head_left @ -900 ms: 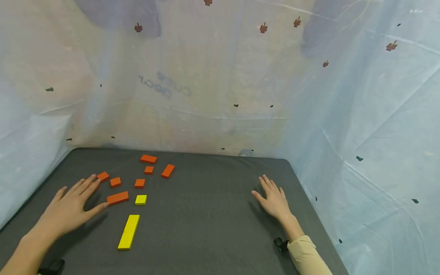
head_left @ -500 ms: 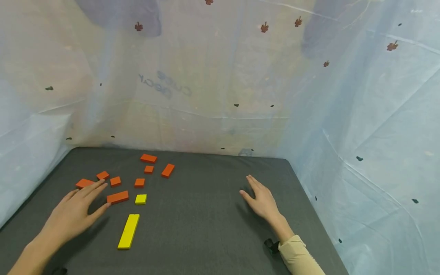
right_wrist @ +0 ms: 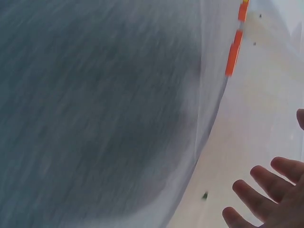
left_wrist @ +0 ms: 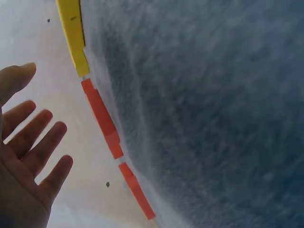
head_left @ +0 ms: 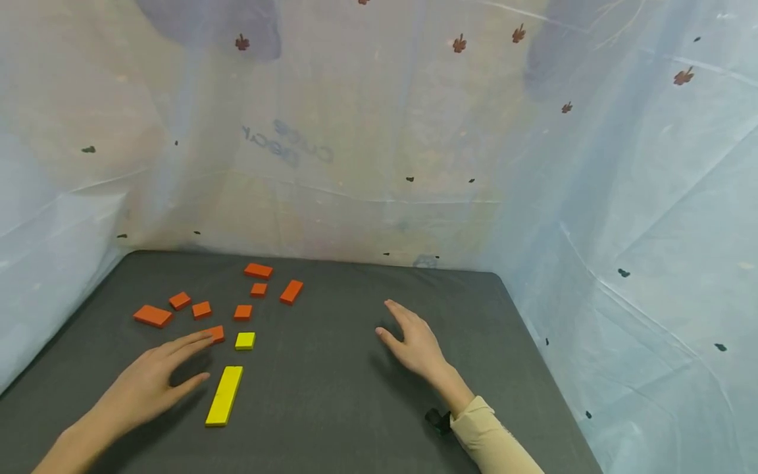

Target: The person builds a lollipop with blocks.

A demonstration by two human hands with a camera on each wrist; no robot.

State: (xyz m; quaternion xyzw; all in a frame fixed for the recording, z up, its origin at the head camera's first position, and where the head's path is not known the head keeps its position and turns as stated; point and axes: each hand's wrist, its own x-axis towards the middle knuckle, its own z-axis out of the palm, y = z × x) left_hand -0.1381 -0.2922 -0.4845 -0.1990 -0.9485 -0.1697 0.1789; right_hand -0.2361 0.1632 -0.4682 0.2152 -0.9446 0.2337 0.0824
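My left hand hovers above the table's left side with its fingers extended and thumb spread, holding nothing. Its fingers partly hide an orange block. Just right of the thumb lies a long flat yellow block, with a small yellow square block beyond it. My right hand is held over the right half of the table, fingers extended and nothing in them. In the left wrist view, the fingers of the left hand are spread; the right wrist view shows the right hand similarly loose.
Several more orange blocks lie farther back, among them a left one, a back one and a slanted one. They rest flat on the dark grey table. Translucent plastic sheeting hangs behind and beside it.
My left hand has moved right and nearer, uncovering the leftmost orange block and covering part of another. The right hand has moved left toward the middle. The blocks lie as before.
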